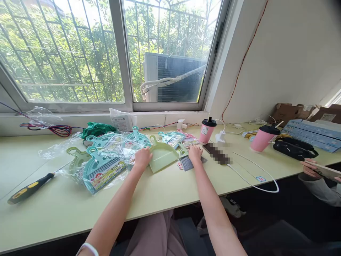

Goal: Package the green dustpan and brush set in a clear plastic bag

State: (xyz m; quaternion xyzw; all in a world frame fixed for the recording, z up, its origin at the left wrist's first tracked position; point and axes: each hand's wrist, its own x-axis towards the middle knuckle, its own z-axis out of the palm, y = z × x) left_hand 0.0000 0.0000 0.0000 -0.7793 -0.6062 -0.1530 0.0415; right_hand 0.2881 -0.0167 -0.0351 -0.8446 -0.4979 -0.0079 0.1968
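Observation:
My left hand (142, 158) grips the left edge of a light green mini dustpan (162, 156) lying on the pale green desk (165, 192). My right hand (195, 154) holds a small hand brush (185, 160) with grey bristles, just right of the dustpan. Several packaged teal dustpan-and-brush sets (102, 167) in clear plastic lie to the left and behind the hands.
A yellow-and-black screwdriver (30, 187) lies at the left. Two pink cups (207, 130) (263, 137), a phone (216, 153) with a white cable (255, 177), and blue boxes (314, 133) sit to the right. Another person's hand (310, 168) holds something at the right edge.

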